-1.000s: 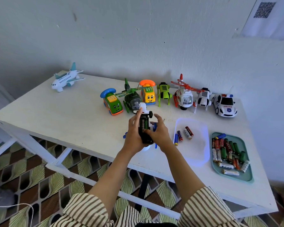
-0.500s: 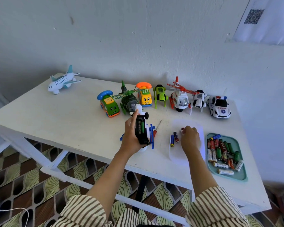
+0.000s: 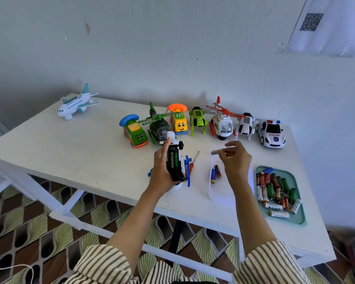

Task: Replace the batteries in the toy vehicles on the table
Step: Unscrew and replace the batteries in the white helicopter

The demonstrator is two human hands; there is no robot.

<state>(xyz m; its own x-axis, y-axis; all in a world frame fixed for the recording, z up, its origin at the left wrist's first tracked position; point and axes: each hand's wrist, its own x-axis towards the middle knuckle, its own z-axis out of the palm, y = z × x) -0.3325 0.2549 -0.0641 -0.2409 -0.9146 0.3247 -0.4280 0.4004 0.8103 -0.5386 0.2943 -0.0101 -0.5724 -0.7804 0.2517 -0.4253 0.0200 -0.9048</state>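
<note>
Toys line the far edge of the table point(image 3: 70, 152). Plane point(image 3: 77, 102) sits alone at the far-left corner, then wide bare top. Then a row: green car point(image 3: 134, 133), green heli point(image 3: 159, 128), yellow car point(image 3: 179, 121), green bot point(image 3: 197, 119), red heli point(image 3: 221, 124), white bot point(image 3: 246, 125), police car point(image 3: 272, 133) close to the right edge.

Left hand point(image 3: 162, 173) grips white heli point(image 3: 176, 171) belly-up, close to the near edge, in front of green heli. Bay is open, green cells point(image 3: 175, 160) seated inside. Blue rotor point(image 3: 187, 171) sticks out beneath; can't tell if it touches the top. Screwdriver point(image 3: 193, 162) lies just right of the rotor.

Open strip of table between the row and the hands.

Right hand point(image 3: 237, 160) is above the far end of white tray point(image 3: 223, 195), thumb and forefinger pinching a blurred battery point(image 3: 215, 152), other fingers spread. Two cells point(image 3: 215, 173) lie at that tray's left side. Teal tray point(image 3: 299, 214), right, holds spare cells point(image 3: 275, 187) and sits close to the near-right edge.
</note>
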